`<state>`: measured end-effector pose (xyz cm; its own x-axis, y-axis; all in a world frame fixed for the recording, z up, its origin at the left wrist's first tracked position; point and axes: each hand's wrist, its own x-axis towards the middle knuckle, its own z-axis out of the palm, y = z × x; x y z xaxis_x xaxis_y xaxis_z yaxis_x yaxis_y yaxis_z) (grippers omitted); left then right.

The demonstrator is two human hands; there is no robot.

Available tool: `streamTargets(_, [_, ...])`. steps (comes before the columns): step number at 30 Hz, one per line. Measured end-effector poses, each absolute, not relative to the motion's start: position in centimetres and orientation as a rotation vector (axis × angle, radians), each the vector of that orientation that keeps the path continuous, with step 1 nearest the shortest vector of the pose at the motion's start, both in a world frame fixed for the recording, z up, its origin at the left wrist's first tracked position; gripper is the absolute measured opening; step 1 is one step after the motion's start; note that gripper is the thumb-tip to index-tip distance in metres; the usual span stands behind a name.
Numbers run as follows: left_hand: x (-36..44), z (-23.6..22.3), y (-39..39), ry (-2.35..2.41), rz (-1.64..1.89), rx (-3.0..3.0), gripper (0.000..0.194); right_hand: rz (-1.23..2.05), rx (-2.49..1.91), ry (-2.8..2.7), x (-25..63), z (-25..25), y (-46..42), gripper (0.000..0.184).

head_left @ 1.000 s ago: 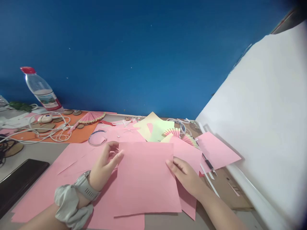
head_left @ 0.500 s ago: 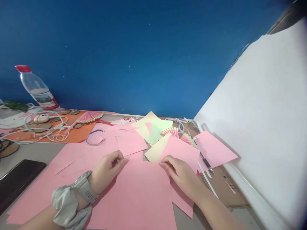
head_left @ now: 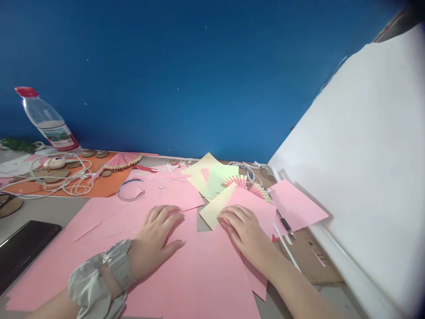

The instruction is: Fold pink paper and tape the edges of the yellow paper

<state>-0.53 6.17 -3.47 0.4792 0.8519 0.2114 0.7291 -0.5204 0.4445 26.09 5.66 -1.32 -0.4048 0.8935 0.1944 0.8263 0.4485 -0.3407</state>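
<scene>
A pink sheet of paper (head_left: 212, 274) lies flat in front of me over other pink sheets. My left hand (head_left: 159, 239) rests on the pink paper at its left, fingers spread and thumb apart, with a grey watch (head_left: 121, 261) and a grey scrunchie (head_left: 91, 283) at the wrist. At the sheet's upper right corner, my right hand (head_left: 244, 232) lies palm down with its fingers loosely curved. Its fingertips reach the edge of a yellow-and-pink sheet (head_left: 215, 210) behind, and its thumb is mostly hidden. Both hands appear to hold nothing.
Folded paper fans (head_left: 122, 161), a tape ring (head_left: 131, 189) and a coiled white cable (head_left: 78, 177) lie behind. A bottle (head_left: 49, 124) stands at the back left, a phone (head_left: 29, 241) lies at the left. A pen (head_left: 285, 223) lies right, beside a white panel (head_left: 361, 155).
My left hand has gone from a pinch to spread fingers. My right hand has loosened its pinch on the corner. The front pink sheet has shifted slightly toward me and turned.
</scene>
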Motion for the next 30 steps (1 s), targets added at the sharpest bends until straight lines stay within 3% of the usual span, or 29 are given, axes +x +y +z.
streamTargets(8, [-0.4, -3.7, 6.3, 1.321, 0.523, 2.499, 0.056, 0.152, -1.491, -2.461, 26.2, -1.4, 6.5, 0.056])
streamTargets(14, [-0.5, -3.5, 6.6, 1.279, 0.592, 2.490, 0.064, 0.029, -1.317, -2.714, 25.5, 1.0, 9.1, 0.069])
streamTargets(18, [-0.6, -3.5, 6.5, 1.260, 0.635, 2.490, 0.057, 0.085, -1.246, -2.831, 24.0, 2.3, 11.5, 0.065])
streamTargets(25, [-0.6, -3.5, 6.5, 1.258, 0.630, 2.487, 0.053, 0.141, -1.280, -2.813, 23.6, 3.4, 12.3, 0.024])
streamTargets(30, [-0.7, -3.7, 6.5, 1.246, 0.639, 2.476, 0.050, 0.121, -1.339, -2.601, 24.7, 6.6, 12.6, 0.025])
